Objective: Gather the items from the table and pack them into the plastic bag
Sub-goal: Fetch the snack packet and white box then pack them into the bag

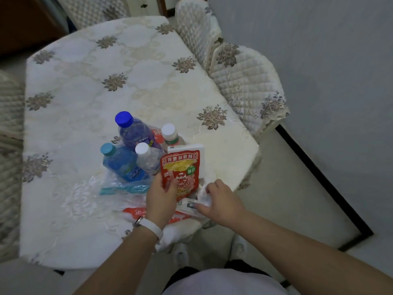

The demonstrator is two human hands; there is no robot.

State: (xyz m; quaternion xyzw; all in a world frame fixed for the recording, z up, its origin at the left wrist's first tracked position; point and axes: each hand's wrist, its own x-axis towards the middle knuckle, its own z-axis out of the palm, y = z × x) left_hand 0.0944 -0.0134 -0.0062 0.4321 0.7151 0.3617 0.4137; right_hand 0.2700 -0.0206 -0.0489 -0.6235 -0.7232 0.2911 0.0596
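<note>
My left hand (160, 199) grips the lower edge of a red snack packet (180, 169), held upright near the table's front edge. My right hand (221, 201) pinches the crumpled white plastic bag (203, 198), which has red print (136, 213) and spreads under both hands. Behind the packet stands a white box (191, 148). A blue-capped bottle (133, 130), a teal-capped blue bottle (120, 162), a small clear white-capped bottle (147, 157) and another white-capped bottle (170, 134) stand clustered just beyond my left hand. A clear wrapped teal item (123, 187) lies beside them.
The table (85, 92) wears a cream embroidered cloth. Quilted chair covers stand at the right (244, 81), at the back (95, 9) and at the left edge (8, 124). A grey wall (319, 60) runs along the right.
</note>
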